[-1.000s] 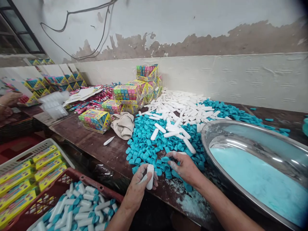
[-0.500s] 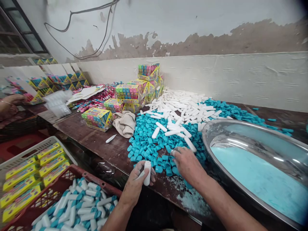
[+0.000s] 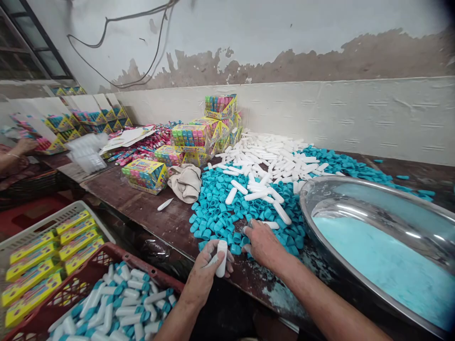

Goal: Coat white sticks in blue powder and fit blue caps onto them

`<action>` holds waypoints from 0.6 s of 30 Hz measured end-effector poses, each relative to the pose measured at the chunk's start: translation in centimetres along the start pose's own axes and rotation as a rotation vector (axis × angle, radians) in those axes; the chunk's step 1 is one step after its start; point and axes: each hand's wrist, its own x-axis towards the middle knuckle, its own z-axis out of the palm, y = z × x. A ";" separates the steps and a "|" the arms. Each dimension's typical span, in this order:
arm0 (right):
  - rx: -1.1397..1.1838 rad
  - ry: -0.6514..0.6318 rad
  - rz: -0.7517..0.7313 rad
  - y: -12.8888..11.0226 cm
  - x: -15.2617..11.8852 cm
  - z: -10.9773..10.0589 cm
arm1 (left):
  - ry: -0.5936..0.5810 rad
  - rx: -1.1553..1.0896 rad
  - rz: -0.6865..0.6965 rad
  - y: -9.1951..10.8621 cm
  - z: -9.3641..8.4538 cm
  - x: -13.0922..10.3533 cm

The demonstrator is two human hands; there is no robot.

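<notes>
My left hand [image 3: 207, 271] is closed around a white plastic tube [image 3: 222, 258], held upright just off the table's front edge. My right hand [image 3: 262, 242] is low over the near edge of a heap of blue caps [image 3: 216, 208]; its fingers are bent and apart, with nothing visible between them. Some white tubes [image 3: 256, 195] lie across the caps, and a larger pile of white tubes [image 3: 273, 156] spreads behind. Below my left forearm, a dark red crate [image 3: 117, 253] holds many white tubes with blue caps on.
A large metal basin [image 3: 309, 208] of light blue powder [image 3: 377, 265] stands right of my right arm. A cloth [image 3: 185, 183], wrapped display boxes [image 3: 145, 175] and a pale tray [image 3: 85, 208] of yellow boxes are leftward. Another person's arm [image 3: 14, 158] shows at far left.
My right hand has shifted left and slightly down over the caps, its fingers spreading apart. A white tube behind it is now exposed. My left hand still holds its tube, slightly farther right.
</notes>
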 end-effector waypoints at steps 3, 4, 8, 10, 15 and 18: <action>0.033 -0.008 -0.028 -0.1 -0.1 0.1 | -0.021 0.012 -0.008 -0.2 0.1 0.0; 0.043 -0.004 -0.045 -0.2 -0.1 0.1 | -0.025 0.017 -0.008 -0.2 0.1 -0.1; 0.081 0.027 -0.083 -0.4 -0.5 -0.1 | -0.051 0.024 -0.004 -0.2 0.0 -0.3; 0.141 0.026 -0.073 -0.4 -0.9 -0.5 | -0.078 0.025 0.005 0.1 0.1 -0.3; 0.532 0.007 0.008 0.3 -2.9 -2.1 | -0.152 0.136 0.048 0.4 0.4 0.0; 0.778 0.014 0.038 0.7 -4.2 -3.0 | -0.249 0.246 0.007 0.3 0.6 0.0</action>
